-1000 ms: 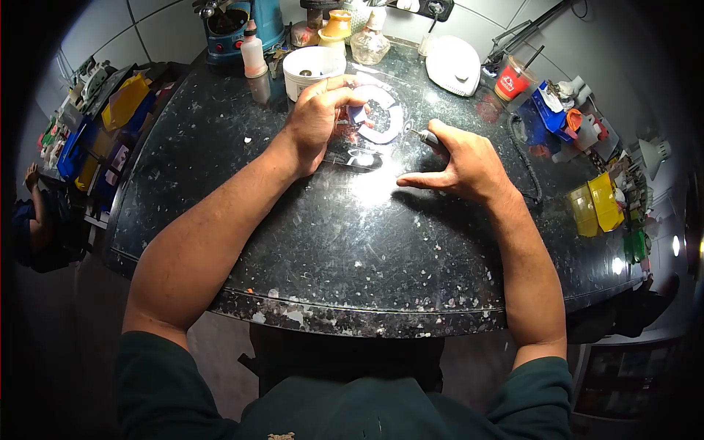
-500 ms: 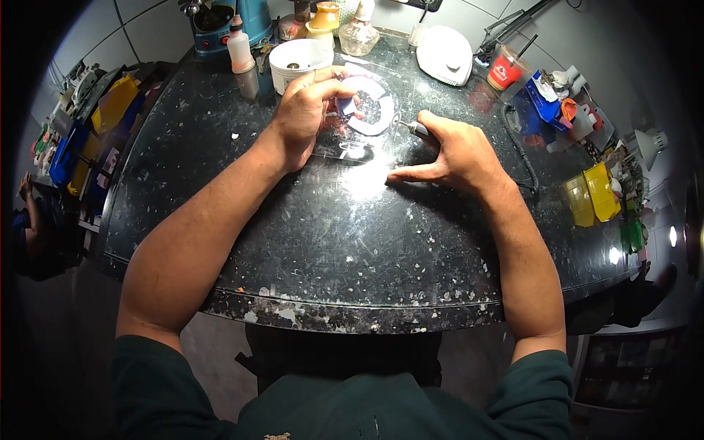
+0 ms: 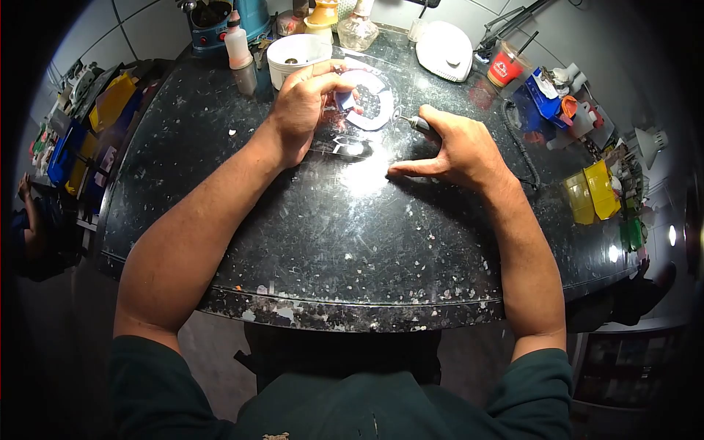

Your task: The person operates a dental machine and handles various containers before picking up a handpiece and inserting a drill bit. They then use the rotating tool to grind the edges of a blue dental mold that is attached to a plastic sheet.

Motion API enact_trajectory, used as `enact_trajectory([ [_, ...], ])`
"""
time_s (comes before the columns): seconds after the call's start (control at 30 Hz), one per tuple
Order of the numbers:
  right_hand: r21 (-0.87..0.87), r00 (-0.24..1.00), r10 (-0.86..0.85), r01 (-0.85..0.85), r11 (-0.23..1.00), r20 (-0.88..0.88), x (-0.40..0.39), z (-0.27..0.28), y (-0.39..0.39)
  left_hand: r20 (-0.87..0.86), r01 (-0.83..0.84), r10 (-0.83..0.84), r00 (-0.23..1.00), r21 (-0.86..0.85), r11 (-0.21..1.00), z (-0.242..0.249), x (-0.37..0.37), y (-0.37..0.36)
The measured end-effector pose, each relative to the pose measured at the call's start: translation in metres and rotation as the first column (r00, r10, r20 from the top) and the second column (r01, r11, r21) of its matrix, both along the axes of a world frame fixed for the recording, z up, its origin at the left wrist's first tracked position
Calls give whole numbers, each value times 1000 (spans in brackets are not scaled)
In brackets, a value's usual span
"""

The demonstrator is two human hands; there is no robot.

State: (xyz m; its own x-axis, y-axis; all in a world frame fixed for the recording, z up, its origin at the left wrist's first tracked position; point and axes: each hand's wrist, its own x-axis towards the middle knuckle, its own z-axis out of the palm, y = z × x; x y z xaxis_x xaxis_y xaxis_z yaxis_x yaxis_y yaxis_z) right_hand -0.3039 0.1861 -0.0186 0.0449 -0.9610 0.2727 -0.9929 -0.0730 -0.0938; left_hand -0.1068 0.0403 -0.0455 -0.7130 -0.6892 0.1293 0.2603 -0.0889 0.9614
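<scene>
My left hand (image 3: 295,114) grips a clear plastic sheet (image 3: 386,70) by its left side, with the fingers curled over it. A pale, C-shaped ring (image 3: 376,121) shows on that sheet, and the fingertips lie over its left part. On the other side, my right hand (image 3: 469,150) is closed around a handheld rotary tool (image 3: 420,124), its thumb stretched out low over the bench. The small round disc (image 3: 397,115) at the tool's tip is right at the ring's right edge. Most of the tool's body is hidden by the hand.
On the dark, paint-specked bench (image 3: 352,249) stand a white tub (image 3: 282,73), a dropper bottle (image 3: 237,48), a glass flask (image 3: 358,33), a white rounded device (image 3: 444,56) and a red cup (image 3: 504,67). A coiled cord (image 3: 518,139) lies right of the tool. Another person's arm (image 3: 32,209) shows far left.
The view has shifted slightly. The tool's disc sits a little further from the sheet's bright edge, and both hands keep their grips with only a small movement.
</scene>
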Motion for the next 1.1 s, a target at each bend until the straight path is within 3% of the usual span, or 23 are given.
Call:
enact_trajectory([
  [0.17, -13, 1000, 12, -13, 1000, -22, 0, -1, 0, -14, -14, 13, 1000, -82, 997, 0, 0, 3],
  [0.9, -41, 999, 45, -45, 998, -3, -1, -4, -1, 16, 22, -21, 1000, -71, 997, 2, 2, 2],
  [1.1, -42, 998, 53, -52, 998, 17, -2, -5, -1, 14, 8, -6, 1000, -143, 990, 0, 3, 3],
])
